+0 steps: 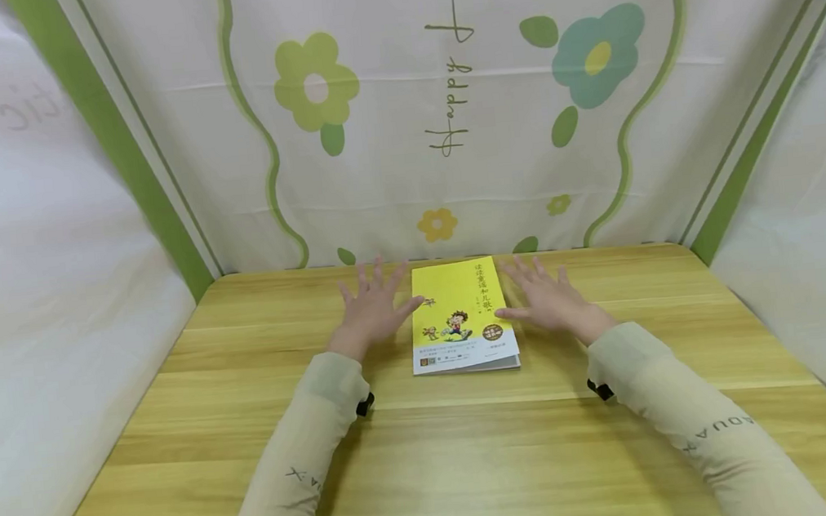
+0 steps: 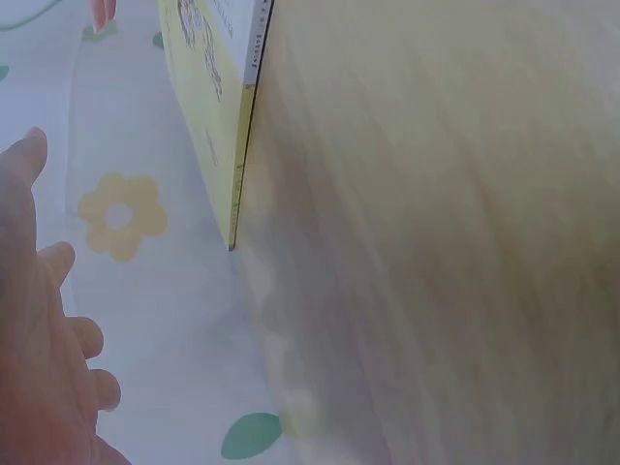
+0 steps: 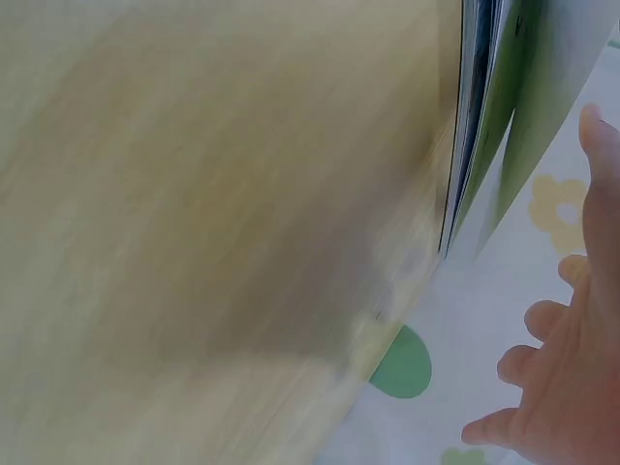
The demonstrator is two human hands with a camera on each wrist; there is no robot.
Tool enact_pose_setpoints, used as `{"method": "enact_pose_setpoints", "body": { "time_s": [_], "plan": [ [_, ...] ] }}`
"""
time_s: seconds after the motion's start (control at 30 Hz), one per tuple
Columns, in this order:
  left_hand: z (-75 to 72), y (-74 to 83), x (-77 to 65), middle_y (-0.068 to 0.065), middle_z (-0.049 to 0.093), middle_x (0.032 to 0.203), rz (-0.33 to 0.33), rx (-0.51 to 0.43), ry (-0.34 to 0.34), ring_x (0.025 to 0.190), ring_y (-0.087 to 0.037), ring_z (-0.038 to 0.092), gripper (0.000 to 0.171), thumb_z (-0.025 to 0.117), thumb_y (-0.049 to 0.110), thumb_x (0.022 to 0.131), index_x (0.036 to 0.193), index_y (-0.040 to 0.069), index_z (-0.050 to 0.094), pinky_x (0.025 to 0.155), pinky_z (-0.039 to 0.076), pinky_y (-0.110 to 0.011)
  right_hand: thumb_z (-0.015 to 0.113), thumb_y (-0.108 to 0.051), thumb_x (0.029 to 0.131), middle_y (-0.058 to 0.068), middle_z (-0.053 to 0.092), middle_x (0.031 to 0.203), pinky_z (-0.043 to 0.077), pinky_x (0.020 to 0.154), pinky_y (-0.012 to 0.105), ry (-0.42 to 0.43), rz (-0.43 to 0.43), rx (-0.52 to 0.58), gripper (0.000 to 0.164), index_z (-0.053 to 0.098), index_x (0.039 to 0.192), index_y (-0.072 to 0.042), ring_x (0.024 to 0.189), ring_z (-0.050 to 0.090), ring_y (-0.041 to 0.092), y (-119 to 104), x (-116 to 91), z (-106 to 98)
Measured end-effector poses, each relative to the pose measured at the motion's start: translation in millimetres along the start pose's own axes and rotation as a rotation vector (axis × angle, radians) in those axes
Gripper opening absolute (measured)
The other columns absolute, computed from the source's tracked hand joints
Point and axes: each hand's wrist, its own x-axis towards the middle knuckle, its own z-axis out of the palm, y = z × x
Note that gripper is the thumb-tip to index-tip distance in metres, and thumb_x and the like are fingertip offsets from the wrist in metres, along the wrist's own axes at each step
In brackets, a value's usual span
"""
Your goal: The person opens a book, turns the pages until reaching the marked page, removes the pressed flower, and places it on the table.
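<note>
Nearest, two pale sleeves (image 1: 700, 421) reached in from the near edge, both cut off there, the left one ending in a black strip; the lettering on them was partly lost in folds. Each wrist carried a black device (image 1: 365, 405) mostly tucked out of sight. Farther in on the wooden counter (image 1: 430, 453), the left hand (image 1: 373, 311) and right hand (image 1: 549, 299) had their fingers spread apart, neither gripping anything. Between them, near the counter's far edge, lay a yellow book (image 1: 453, 295), its front cover showing cartoon figures and a white near band whose small print was too tiny to read. Both thumbs overlapped its sides in the head view; whether they touched it could not be told. The right wrist view cut the book off but showed its leaves parted. Beyond hung a flowered cloth (image 1: 390, 162), its writing cropped at the top.
</note>
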Motion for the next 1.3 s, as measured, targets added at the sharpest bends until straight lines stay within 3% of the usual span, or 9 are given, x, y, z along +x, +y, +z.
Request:
{"method": "enact_pose_setpoints", "body": {
  "time_s": [0.27,0.7,1.1,1.3],
  "plan": [
    [-0.2,9.4,-4.4,-0.011,-0.010,0.170,0.031,-0.012,-0.038,0.152,-0.043,-0.015,0.079,0.040,0.069,0.101,0.166,0.033,0.012,0.113,-0.009,-0.073,0.061,-0.064,0.095,0.015,-0.003,0.170,-0.007,0.112,0.074,-0.011,-0.045,0.003,0.102,0.008,0.166,-0.014,0.153,-0.006,0.046,-6.8,-3.4,5.6],
    [1.3,25.1,-11.0,-0.014,0.003,0.171,0.120,0.021,-0.101,0.153,-0.046,-0.001,0.075,0.043,0.064,0.103,0.166,0.030,0.020,0.116,0.007,-0.073,0.060,-0.066,0.095,0.020,0.010,0.169,0.002,0.115,0.074,-0.054,-0.131,0.039,0.096,0.021,0.165,-0.013,0.152,0.004,0.050,-21.8,-11.2,10.3],
    [10.8,38.5,-22.7,-0.013,0.006,0.171,0.236,0.027,-0.237,0.154,-0.046,0.003,0.072,0.045,0.061,0.104,0.165,0.028,0.026,0.118,0.011,-0.069,0.059,-0.066,0.095,0.018,0.011,0.170,0.013,0.118,0.067,-0.132,-0.202,0.053,0.095,0.023,0.165,-0.012,0.153,0.012,0.046,-27.8,-21.0,12.6],
    [18.4,41.8,-25.1,-0.010,0.008,0.171,0.256,0.059,-0.274,0.154,-0.043,0.006,0.073,0.044,0.065,0.102,0.165,0.032,0.025,0.118,0.014,-0.067,0.060,-0.065,0.095,0.019,0.013,0.169,0.019,0.113,0.072,-0.138,-0.212,0.060,0.093,0.026,0.164,-0.013,0.151,0.013,0.050,-29.4,-28.6,11.7]
  ]
}}
